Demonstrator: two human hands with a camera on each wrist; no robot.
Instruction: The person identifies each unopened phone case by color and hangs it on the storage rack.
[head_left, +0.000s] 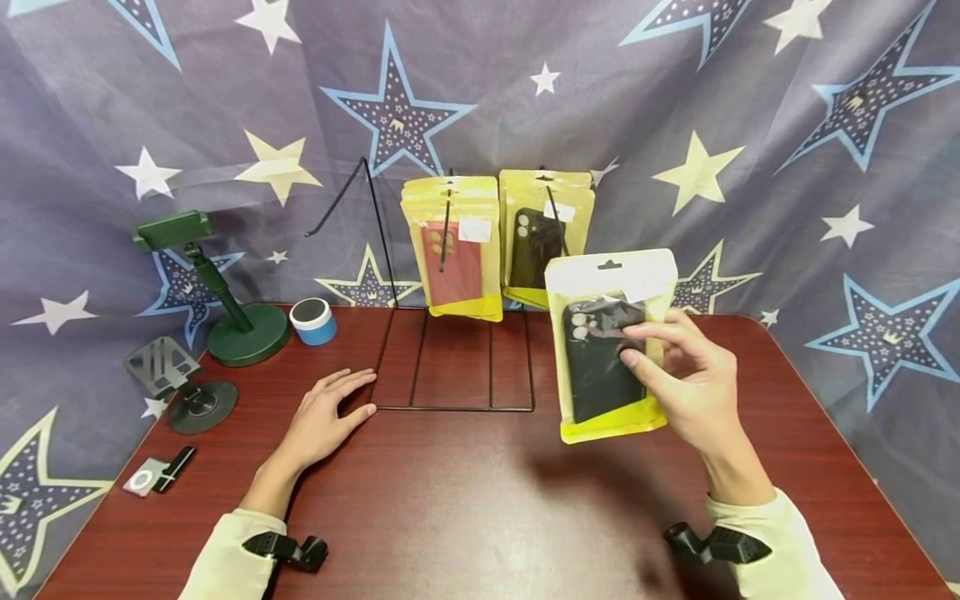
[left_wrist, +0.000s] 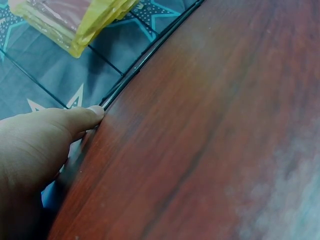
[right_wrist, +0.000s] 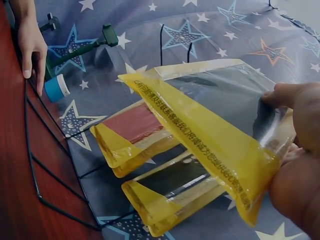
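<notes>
My right hand (head_left: 697, 379) pinches the right side of a yellow-and-clear pouch with a black phone case (head_left: 603, 367) in it, thumb and fingers at its front. It is held up in front of the right side of a black wire display rack (head_left: 450, 408). My left hand (head_left: 322, 421) lies on the table with fingers extended, and its thumb tip (left_wrist: 95, 111) is right at the rack's base wire in the left wrist view. Pouches with a red phone case (head_left: 457, 279) hang on the rack's middle hook, and others with a dark phone case (head_left: 527, 254) on the right hook.
Left of the rack stand a blue round jar (head_left: 315, 325), a green phone stand (head_left: 247, 333) and a grey folding stand (head_left: 202, 408). A small white device (head_left: 142, 481) and a black stick-like item (head_left: 176, 468) lie near the table's left edge. Behind hangs a star-patterned curtain (head_left: 480, 50).
</notes>
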